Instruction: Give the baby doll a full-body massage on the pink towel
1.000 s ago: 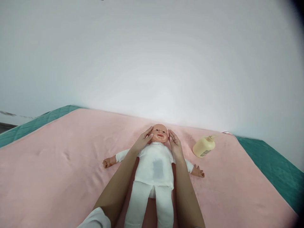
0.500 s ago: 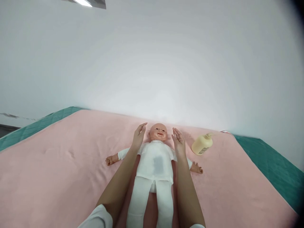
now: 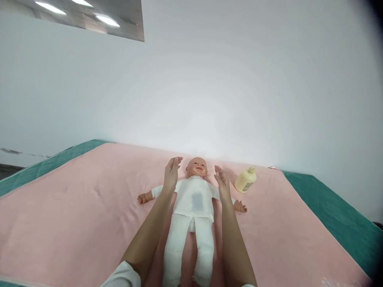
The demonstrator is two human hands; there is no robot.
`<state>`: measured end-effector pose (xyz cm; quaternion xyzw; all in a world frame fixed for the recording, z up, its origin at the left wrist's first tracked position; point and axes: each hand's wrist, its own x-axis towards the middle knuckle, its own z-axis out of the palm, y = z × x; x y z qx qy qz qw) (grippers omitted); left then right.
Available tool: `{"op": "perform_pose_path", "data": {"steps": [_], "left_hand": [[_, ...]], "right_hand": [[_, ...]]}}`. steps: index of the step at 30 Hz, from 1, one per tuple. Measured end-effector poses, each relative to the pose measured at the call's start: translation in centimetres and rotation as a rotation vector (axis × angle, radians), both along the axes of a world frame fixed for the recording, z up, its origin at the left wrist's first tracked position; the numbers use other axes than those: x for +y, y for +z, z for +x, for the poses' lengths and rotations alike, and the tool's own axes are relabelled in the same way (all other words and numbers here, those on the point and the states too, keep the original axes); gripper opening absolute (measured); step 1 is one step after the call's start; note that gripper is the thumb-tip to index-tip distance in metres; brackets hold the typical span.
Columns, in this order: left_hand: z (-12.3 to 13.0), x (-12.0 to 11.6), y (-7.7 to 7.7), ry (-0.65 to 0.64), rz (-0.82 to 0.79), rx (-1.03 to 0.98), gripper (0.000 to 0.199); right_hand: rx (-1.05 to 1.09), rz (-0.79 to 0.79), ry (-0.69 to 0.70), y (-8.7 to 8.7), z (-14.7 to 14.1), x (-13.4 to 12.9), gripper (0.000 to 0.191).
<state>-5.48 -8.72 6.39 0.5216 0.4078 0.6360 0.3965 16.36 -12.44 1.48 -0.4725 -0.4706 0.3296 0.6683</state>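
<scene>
- While hovering just off one side of the doll's head (image 3: 194,161), holds nothing with the left hand (image 3: 171,169), fairly wide, with fingers stretched out close together.
- Across from it, holds nothing with the right hand (image 3: 222,180) either, with straight fingers and palm turned inward.
- And between both hands, see the doll (image 3: 185,199), on its back on the pink sheet (image 3: 89,191), with legs running back between the forearms.
- Looks padded and soft through the white-clad body, probably fairly light, likely floppy at the limbs.
- Looks much stiffer at the glossy head, smooth enough to slip under flat fingers.
- Best gripped, judging by that shape, under the shoulders, just nearer the wearer than the palms, with support behind the neck; better not lifted by the arms.
- Just right of the right hand, spot a yellow bottle (image 3: 245,181) on the sheet, untouched.
</scene>
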Motion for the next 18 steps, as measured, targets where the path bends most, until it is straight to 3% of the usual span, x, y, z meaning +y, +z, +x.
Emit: {"op": "perform_pose_path", "data": {"steps": [5, 8, 10, 14, 18], "left_hand": [[0.4, -2.6, 1.9, -0.114, 0.176, 0.145, 0.041], [0.4, -3.7, 1.2, -0.203, 0.251, 0.25, 0.04], [0.4, -4.0, 0.0, -0.233, 0.208, 0.262, 0.04], [1.5, -3.6, -2.3, -0.272, -0.041, 0.181, 0.043], [4.6, -2.8, -2.0, -0.416, -0.193, 0.137, 0.045]], "right_hand": [[-0.15, 0.006, 0.106, 1.0, -1.1, -2.4, 0.053], [-0.22, 0.037, 0.168, 0.8, -1.3, -3.9, 0.054], [-0.223, 0.028, 0.144, 0.3, -0.6, -4.6, 0.051], [-0.138, -0.007, -0.113, -0.7, 2.8, -4.7, 0.039], [0.079, 0.02, -0.429, -1.1, 6.7, -4.1, 0.029]]}}
